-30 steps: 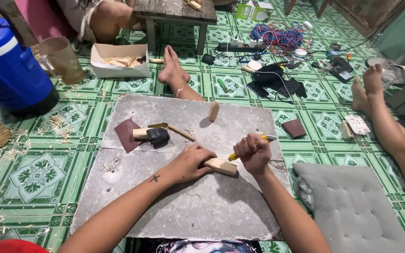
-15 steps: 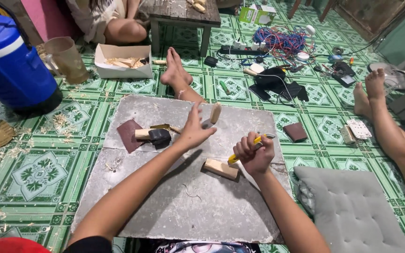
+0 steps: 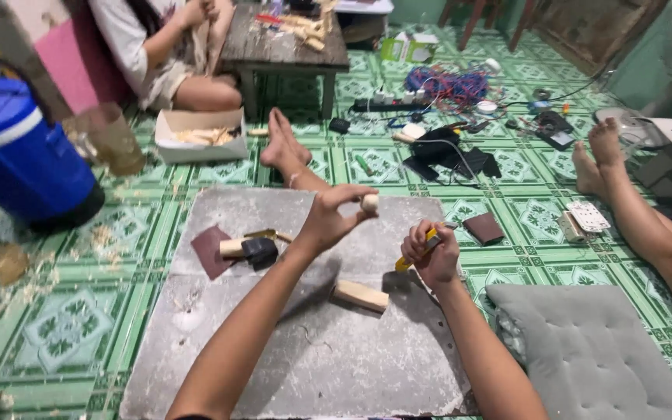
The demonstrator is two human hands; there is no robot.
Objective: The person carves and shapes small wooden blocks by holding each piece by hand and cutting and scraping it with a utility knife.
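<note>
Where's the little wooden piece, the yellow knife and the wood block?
Small wooden piece [image 3: 369, 204], head view: on its rounded end, pinched by the left hand [image 3: 328, 218].
Yellow knife [image 3: 428, 243], head view: on its handle, in the right hand [image 3: 429, 260].
Wood block [image 3: 360, 295], head view: on its top face.

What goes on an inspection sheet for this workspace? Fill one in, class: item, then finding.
Surface: grey slab on green tiled floor, shavings on it.
Job's things: left hand holds up a small wooden piece; right hand grips a yellow knife; wooden block lies on the slab.
Clutter: mallet, sandpaper, cardboard box.
Hands: both closed on their things.
Cables: tangle of wires beyond the slab.
Surroundings: blue cooler, grey cushion, low table, another person seated.
</note>
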